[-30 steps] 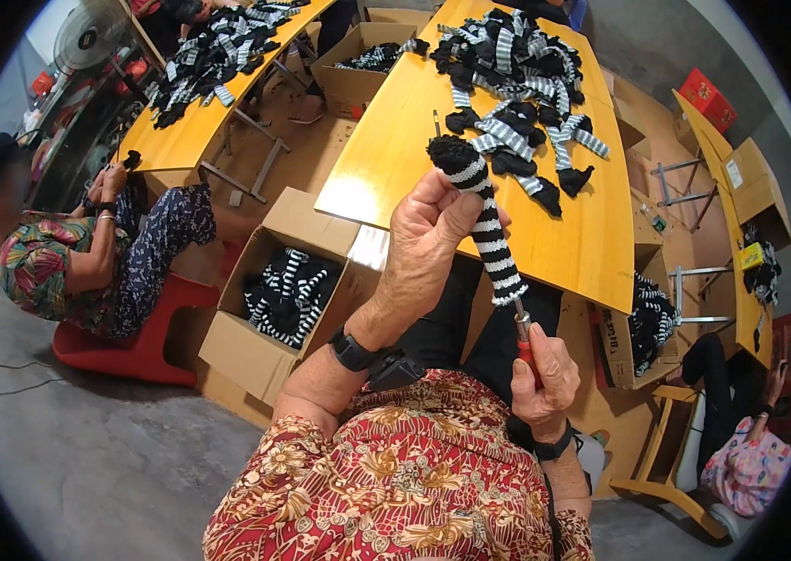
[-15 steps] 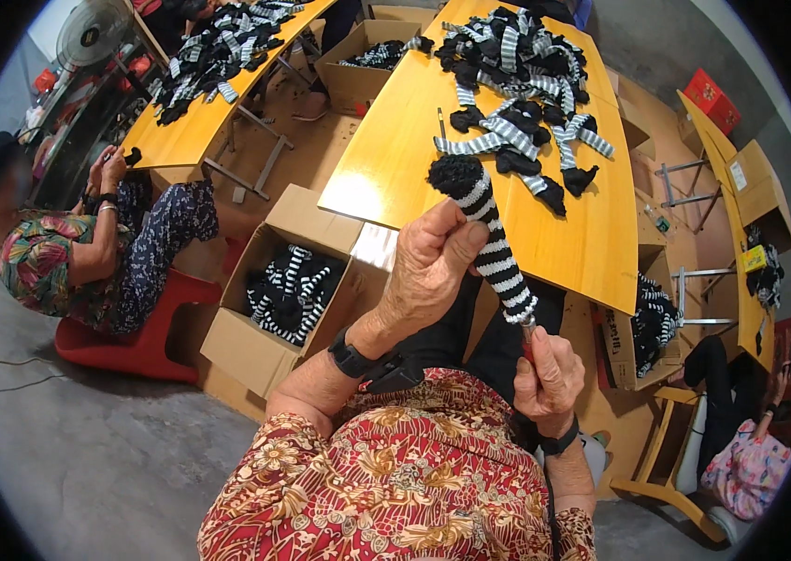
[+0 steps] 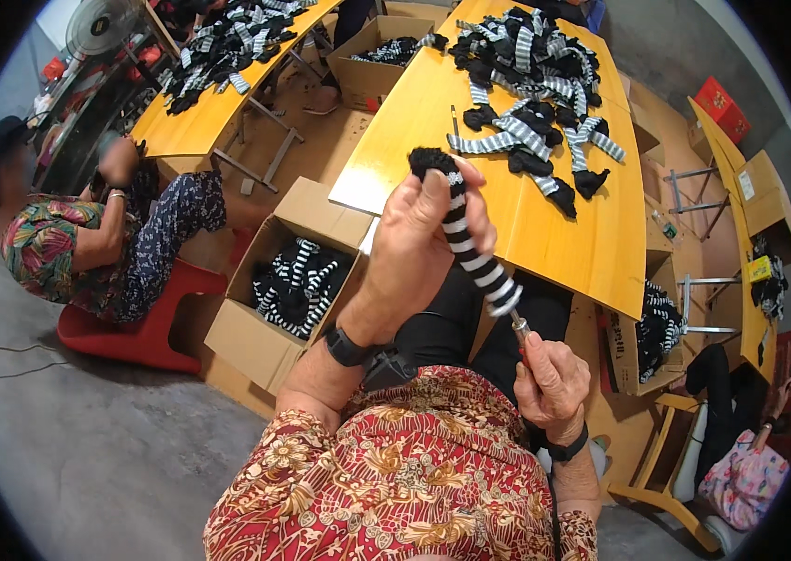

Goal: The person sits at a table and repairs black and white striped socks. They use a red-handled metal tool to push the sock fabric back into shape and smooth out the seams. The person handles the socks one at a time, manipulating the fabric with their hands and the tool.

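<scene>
My left hand (image 3: 407, 248) is closed around the black end of a black-and-white striped knit sock (image 3: 483, 268), thumb on top. The sock hangs at a slant, its striped open end pointing down to the right. Below that, my right hand (image 3: 554, 385) is closed on the red handle of a tool with a metal shaft (image 3: 520, 326). The shaft runs up into the sock's opening, so its tip is hidden. Several grey-and-black striped socks (image 3: 531, 131) lie heaped on the yellow table (image 3: 395, 150) ahead of me.
An open carton (image 3: 246, 346) of striped socks stands to my left, another carton (image 3: 627, 355) to my right. A person (image 3: 68, 234) sits on a red stool (image 3: 148, 332) at the left table. Someone in a pink top (image 3: 743, 479) is at far right. A pen (image 3: 454, 120) lies on my table.
My left hand has shifted its grip up to the sock's black end. The sock has slid up along the tool, and more of the metal shaft shows at its opening.
</scene>
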The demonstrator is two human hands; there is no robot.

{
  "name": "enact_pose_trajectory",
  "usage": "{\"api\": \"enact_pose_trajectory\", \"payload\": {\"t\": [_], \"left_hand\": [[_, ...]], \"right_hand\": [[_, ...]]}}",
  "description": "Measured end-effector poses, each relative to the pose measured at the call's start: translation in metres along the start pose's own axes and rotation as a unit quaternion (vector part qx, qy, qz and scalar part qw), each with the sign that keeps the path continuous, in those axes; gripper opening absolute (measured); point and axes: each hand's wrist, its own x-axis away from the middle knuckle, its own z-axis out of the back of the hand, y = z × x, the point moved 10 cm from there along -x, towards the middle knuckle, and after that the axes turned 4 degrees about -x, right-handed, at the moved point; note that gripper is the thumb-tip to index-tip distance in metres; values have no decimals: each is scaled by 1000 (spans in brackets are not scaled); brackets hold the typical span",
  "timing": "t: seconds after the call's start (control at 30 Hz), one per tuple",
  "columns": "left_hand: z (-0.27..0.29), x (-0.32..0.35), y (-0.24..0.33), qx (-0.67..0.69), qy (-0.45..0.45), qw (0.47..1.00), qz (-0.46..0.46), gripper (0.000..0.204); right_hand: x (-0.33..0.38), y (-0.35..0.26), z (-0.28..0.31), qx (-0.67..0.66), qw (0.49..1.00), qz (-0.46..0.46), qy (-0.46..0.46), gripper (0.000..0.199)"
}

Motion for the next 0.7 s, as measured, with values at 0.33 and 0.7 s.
{"api": "enact_pose_trajectory", "payload": {"t": [0.33, 0.7], "left_hand": [[-24, -3, -21, 73, 32, 997, -2, 35], [-39, 13, -59, 58, 4, 998, 37, 33]], "right_hand": [[-5, -6, -18, -21, 997, -54, 48, 50], [-3, 15, -14, -116, 980, -106, 118, 42]]}}
